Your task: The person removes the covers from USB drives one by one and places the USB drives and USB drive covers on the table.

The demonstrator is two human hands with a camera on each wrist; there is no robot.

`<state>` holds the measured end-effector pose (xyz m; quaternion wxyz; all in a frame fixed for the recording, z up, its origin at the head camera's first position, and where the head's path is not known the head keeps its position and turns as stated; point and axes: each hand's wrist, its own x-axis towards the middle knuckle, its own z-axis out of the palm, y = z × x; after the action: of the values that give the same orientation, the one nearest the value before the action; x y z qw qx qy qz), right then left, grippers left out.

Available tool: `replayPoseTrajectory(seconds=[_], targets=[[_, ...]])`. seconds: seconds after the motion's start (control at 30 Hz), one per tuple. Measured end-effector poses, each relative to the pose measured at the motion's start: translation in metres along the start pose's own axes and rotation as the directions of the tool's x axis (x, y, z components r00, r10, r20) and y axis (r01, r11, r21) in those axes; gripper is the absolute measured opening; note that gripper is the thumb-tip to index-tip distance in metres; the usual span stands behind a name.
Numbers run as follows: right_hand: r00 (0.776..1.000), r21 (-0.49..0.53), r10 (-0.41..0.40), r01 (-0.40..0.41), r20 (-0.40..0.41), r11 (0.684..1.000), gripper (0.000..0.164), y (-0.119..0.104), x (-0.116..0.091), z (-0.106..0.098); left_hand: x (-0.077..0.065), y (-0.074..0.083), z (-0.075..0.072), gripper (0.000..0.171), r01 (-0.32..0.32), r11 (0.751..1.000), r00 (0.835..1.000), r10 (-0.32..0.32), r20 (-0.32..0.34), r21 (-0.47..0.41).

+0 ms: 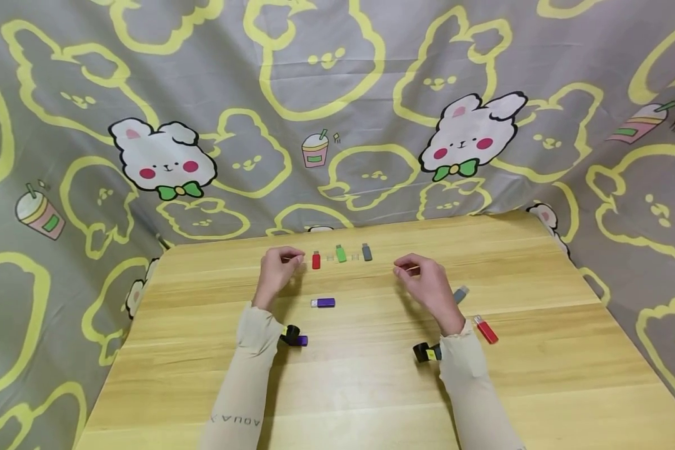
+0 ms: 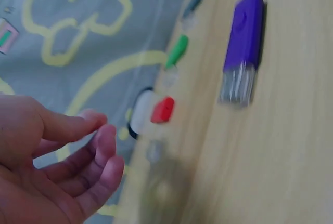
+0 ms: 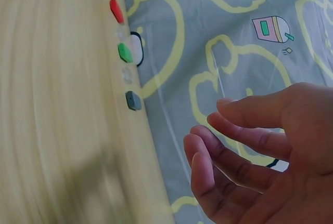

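My left hand (image 1: 278,272) hovers just left of a red USB stick (image 1: 316,260), its thumb and fingers loosely bent, with nothing visible between them. In the left wrist view, a clear cap (image 2: 154,151) lies on the table near those fingertips. A green USB stick (image 1: 340,253) and a grey USB stick (image 1: 367,252) continue the row, with clear caps (image 1: 330,257) between the sticks. To the right of the row, my right hand (image 1: 424,281) hangs above the table, fingers loosely curled and holding nothing in the right wrist view.
A purple USB stick (image 1: 323,302) lies in front of the row. Another purple stick (image 1: 300,340) is partly hidden by the left wrist camera (image 1: 291,334). Beside my right forearm lie a second grey stick (image 1: 460,294) and a second red stick (image 1: 486,329). A patterned curtain (image 1: 371,156) hangs behind the table.
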<state>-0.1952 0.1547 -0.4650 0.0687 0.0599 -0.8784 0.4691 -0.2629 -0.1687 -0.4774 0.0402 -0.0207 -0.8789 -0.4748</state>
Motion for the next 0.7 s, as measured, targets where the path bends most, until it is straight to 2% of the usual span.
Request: replayPoseTrajectory(seconds=[0.17, 0.33, 0.5, 0.63, 0.7], targets=[[1.0, -0.03, -0.017, 0.016, -0.02, 0.999, 0.015, -0.002, -0.001, -0.007, -0.017, 0.011, -0.002, 0.019, -0.066, 0.989, 0.998, 0.065, -0.013, -0.13], [0.999, -0.05, -0.02, 0.018, -0.03, 0.999, 0.016, -0.003, -0.001, -0.016, -0.031, 0.021, -0.003, 0.019, -0.104, 0.981, 0.994, 0.097, -0.05, -0.164], [0.998, -0.076, 0.055, -0.055, 0.004, 0.996, 0.022, -0.001, -0.006, -0.035, -0.041, 0.024, 0.001, 0.017, -0.115, 0.976, 0.992, 0.102, -0.081, -0.183], [0.99, -0.097, 0.132, -0.126, 0.054, 0.987, 0.029, 0.008, -0.01, -0.05, -0.045, 0.021, 0.007, 0.015, -0.112, 0.98, 0.99, 0.095, -0.107, -0.167], [0.985, -0.129, 0.164, -0.156, 0.05, 0.979, 0.032, 0.015, -0.011, -0.056, -0.046, 0.021, 0.009, 0.016, -0.112, 0.978, 0.99, 0.094, -0.108, -0.175]])
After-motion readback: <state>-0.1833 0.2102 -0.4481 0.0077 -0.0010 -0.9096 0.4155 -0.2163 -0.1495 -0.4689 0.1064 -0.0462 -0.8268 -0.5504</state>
